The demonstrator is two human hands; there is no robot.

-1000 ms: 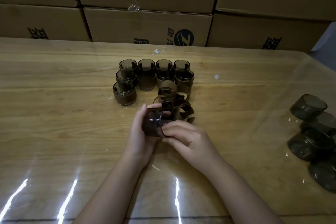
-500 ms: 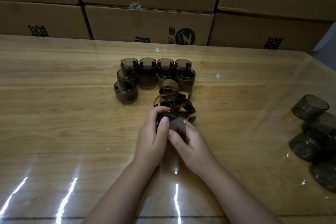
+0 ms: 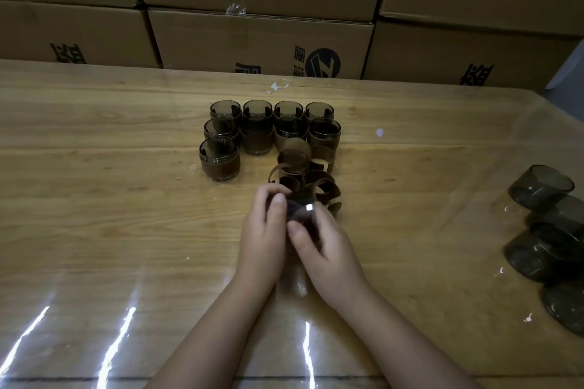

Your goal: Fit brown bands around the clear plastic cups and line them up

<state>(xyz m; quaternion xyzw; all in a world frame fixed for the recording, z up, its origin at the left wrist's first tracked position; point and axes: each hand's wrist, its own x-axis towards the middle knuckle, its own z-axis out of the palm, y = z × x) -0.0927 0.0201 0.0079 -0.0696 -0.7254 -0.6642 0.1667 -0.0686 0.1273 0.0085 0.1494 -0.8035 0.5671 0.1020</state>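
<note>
Both hands hold one smoky clear cup (image 3: 300,210) just above the table's middle. My left hand (image 3: 264,237) grips its left side, thumb on top. My right hand (image 3: 322,246) grips its right side from below; most of the cup is hidden by my fingers. Whether a band is on it I cannot tell. Just beyond the hands lies a heap of loose brown bands (image 3: 308,174). Behind that stand several banded cups (image 3: 219,161) in rows. Bare cups (image 3: 540,188) lie tumbled at the right edge.
Stacked cardboard boxes (image 3: 259,41) wall off the far side of the wooden table (image 3: 94,199), which lies under a glossy clear sheet. A small white scrap (image 3: 380,132) lies right of the banded cups.
The hands have closed in around the cup and turned it, moving slightly forward toward the band heap. The banded rows and bare cups have not moved.
</note>
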